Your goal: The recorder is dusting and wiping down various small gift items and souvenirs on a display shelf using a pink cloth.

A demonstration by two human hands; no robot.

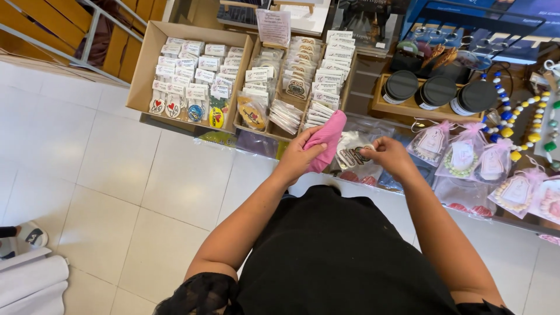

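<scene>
My left hand (300, 156) grips a folded pink cloth (328, 140), which sticks up above my fingers over the front edge of a display table. My right hand (389, 156) is beside it to the right, fingers curled around a small clear packet (357, 154) with a printed item inside; how firmly it is pinched is hard to see. Both hands hover just in front of a cardboard tray (347, 81) filled with rows of small bagged goods.
A second cardboard box (144, 70) of carded badges stands at the left. Three black-lidded jars (437, 92) sit in a wooden tray behind. Pink-ribboned gift bags (464, 157) and coloured bead strings (513, 125) lie at the right. White floor tiles (116, 175) spread left.
</scene>
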